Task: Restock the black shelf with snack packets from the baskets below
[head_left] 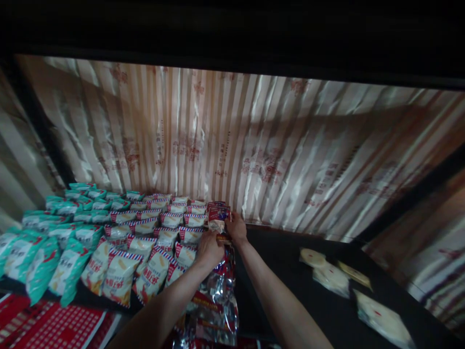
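Both of my hands are at the back of the shelf, at a row of dark red snack bags (219, 214). My right hand (237, 228) is closed on the right edge of a dark red bag that stands upright. Just in front and to the left, my left hand (210, 249) is curled in at the near side of the same row, fingers closed on the edge of a bag; its fingertips are partly hidden. Below my hands, shiny silver-and-red bags (218, 310) lie in a line toward the shelf front, partly behind my left forearm.
Left of my hands stand rows of white-and-red snack bags (121, 274), then teal bags (69, 266). Flat clear packs of pale round food (330, 278) lie on the black shelf (276, 257) at right. Striped wrapping (218, 131) lines the back. A red crate (61, 325) is at lower left.
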Available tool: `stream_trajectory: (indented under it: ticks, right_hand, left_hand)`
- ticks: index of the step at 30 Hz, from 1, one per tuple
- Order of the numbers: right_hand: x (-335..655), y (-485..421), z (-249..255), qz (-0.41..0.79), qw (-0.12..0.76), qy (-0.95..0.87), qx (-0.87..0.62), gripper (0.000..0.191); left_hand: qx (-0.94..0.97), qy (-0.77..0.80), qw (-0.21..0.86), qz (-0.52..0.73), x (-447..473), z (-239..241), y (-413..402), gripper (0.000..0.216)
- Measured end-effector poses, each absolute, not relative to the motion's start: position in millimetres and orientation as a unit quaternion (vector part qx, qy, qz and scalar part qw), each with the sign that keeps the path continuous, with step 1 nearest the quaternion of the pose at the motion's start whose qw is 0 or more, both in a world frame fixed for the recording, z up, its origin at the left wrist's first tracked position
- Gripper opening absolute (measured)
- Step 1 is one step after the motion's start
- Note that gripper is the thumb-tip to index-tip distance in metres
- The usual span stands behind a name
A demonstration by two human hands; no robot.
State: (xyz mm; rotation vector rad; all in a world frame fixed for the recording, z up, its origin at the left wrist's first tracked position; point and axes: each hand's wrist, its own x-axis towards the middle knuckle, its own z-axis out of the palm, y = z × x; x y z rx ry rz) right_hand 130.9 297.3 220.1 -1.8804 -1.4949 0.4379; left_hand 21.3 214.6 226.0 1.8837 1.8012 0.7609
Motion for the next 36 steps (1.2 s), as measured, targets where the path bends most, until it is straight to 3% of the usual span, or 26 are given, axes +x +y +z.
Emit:
stream_trajectory:
  ticks: [5, 12, 21, 30, 36]
  right_hand:
    - [128, 303, 223, 0.154, 0.299, -0.605, -0.721, 0.045]
    - [127, 306, 220, 0.144, 0.240, -0.618, -0.734, 0.036]
    - [125, 306, 225, 0.139, 0.192, -0.624, -0.744, 0.035]
    - [125, 313, 215, 0.011, 0.213, -0.718, -0.663, 0.027]
    - [124, 326, 207, 0.035, 0.213, -0.757, -0.617, 0.024]
  left_hand:
    - [0.689, 0.652, 0.199, 0.248, 21, 226, 217, 0.041]
    - [0.716, 0.648, 0.166, 0.200, 19, 236, 218, 0.037]
    - [0.722, 0.633, 0.174, 0.218, 34, 212, 245, 0.047]
    - [0.711, 0.638, 0.196, 0.221, 35, 207, 249, 0.047]
    - [0.709, 0.638, 0.187, 0.233, 36, 209, 250, 0.042]
